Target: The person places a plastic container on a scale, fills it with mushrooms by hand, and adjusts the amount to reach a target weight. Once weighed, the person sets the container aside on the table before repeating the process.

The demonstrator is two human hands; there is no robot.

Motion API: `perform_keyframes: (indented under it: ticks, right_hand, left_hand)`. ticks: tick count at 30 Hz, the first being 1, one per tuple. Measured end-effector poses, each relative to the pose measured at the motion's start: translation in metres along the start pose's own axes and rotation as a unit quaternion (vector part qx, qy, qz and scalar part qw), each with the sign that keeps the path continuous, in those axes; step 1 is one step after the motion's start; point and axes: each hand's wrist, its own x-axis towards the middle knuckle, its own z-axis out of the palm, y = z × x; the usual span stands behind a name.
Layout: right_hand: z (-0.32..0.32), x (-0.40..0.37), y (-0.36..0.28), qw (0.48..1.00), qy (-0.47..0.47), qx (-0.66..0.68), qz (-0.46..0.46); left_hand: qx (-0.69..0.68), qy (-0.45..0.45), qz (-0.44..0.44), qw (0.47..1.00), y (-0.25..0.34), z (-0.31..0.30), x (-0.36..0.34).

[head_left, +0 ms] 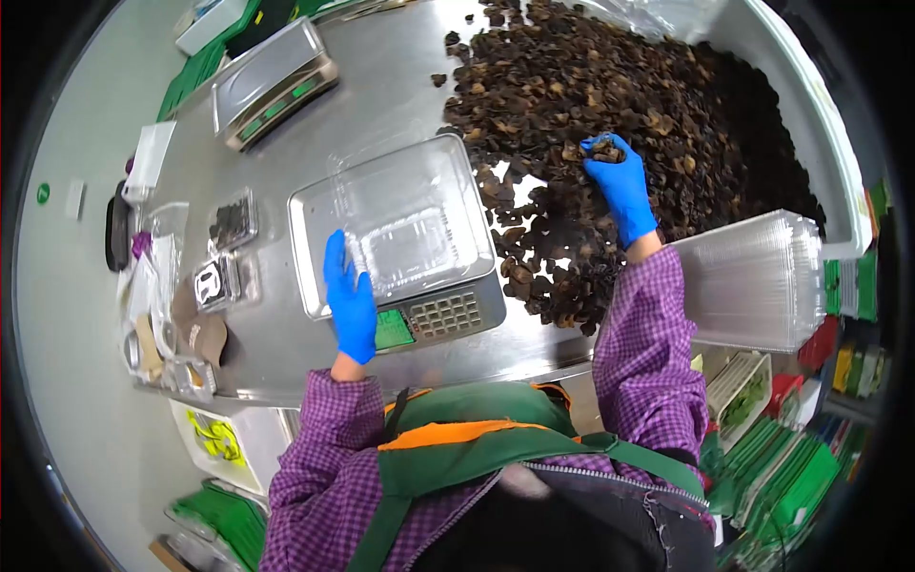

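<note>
My right hand (621, 195), in a blue glove, is closed around a few brown pieces that look like dried mushrooms (605, 151). It is over the large dark heap of the same pieces (667, 105). My left hand (351, 303), gloved too, has its fingers stretched out at the left side of a clear plastic tray (410, 250). That tray rests on the metal pan of a digital scale (477, 310), whose green display shows just right of my left wrist.
A second scale (276, 81) stands at the back left. Small filled clear boxes (232, 221) and a brown cap (207, 336) lie on the left. A stack of clear trays (753, 281) is right of my right forearm. A white bin wall (820, 105) borders the heap.
</note>
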Motion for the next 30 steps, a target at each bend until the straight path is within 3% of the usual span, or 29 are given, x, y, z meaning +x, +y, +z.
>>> perform_keyframes:
  ticks: [3,5,6,7,8,9,10,12,13,15,19,21,22,24,25,26,28,30]
  right_hand:
    - [0.065,-0.037,-0.047,0.987,-0.065,0.143,-0.015]
    - [0.118,-0.065,-0.065,0.963,-0.1,0.248,0.033]
    - [0.142,-0.074,-0.064,0.97,-0.109,0.205,0.066]
    - [0.172,-0.077,-0.048,0.982,-0.094,0.162,-0.006]
    - [0.195,-0.089,-0.044,0.986,-0.084,0.141,-0.021]
    - [0.214,-0.094,-0.026,0.993,-0.078,0.041,-0.082]
    - [0.22,-0.101,-0.026,0.983,-0.104,-0.106,-0.105]
    - [0.229,-0.118,-0.02,0.913,-0.12,-0.307,-0.24]
    - [0.229,-0.12,-0.023,0.911,-0.128,-0.308,-0.242]
    - [0.217,-0.124,-0.036,0.898,-0.205,-0.32,-0.222]
    - [0.149,-0.093,-0.05,0.933,-0.139,-0.24,-0.231]
    - [0.099,-0.071,-0.032,0.976,-0.085,-0.174,-0.102]
    - [0.065,-0.051,0.003,0.902,-0.022,-0.38,-0.205]
    - [0.018,-0.049,0.062,0.809,0.015,-0.584,-0.055]
    - [-0.006,-0.048,0.104,0.822,-0.062,-0.567,0.008]
    - [-0.023,-0.051,0.132,0.866,-0.075,-0.494,-0.038]
    - [-0.029,-0.057,0.128,0.918,-0.062,-0.391,-0.005]
    - [-0.026,-0.063,0.117,0.934,-0.051,-0.353,-0.003]
  left_hand:
    - [-0.055,0.009,0.025,0.998,-0.006,0.011,-0.005]
    - [-0.055,0.017,0.023,0.998,-0.002,0.018,-0.006]
    - [-0.051,0.019,0.02,0.998,0.002,0.02,-0.009]
    - [-0.052,0.023,0.008,0.998,0.007,0.022,-0.009]
    - [-0.054,0.03,0.009,0.998,0.006,0.024,-0.009]
    - [-0.085,0.026,0.031,0.996,0.005,0.025,-0.011]
    - [-0.116,0.022,0.054,0.992,0.008,0.025,-0.009]
    - [-0.097,0.032,0.01,0.995,0.009,0.018,-0.008]
    - [-0.118,0.032,0.01,0.992,0.003,0.017,-0.005]
    - [-0.141,0.022,0.005,0.99,-0.003,0.016,-0.004]
    - [-0.101,0.025,-0.004,0.995,0.001,-0.001,-0.005]
    - [-0.089,0.038,-0.009,0.995,-0.002,-0.017,0.001]
    - [-0.076,0.05,-0.012,0.996,-0.002,-0.025,0.007]
    - [-0.034,0.072,0.0,0.997,0.0,-0.04,0.026]
    - [-0.047,0.084,0.005,0.995,0.001,-0.047,0.036]
    - [-0.059,0.097,0.01,0.993,0.005,-0.049,0.042]
    - [-0.109,0.105,0.005,0.988,0.031,-0.05,0.04]
    - [-0.129,-0.043,-0.113,0.984,0.058,-0.054,0.021]
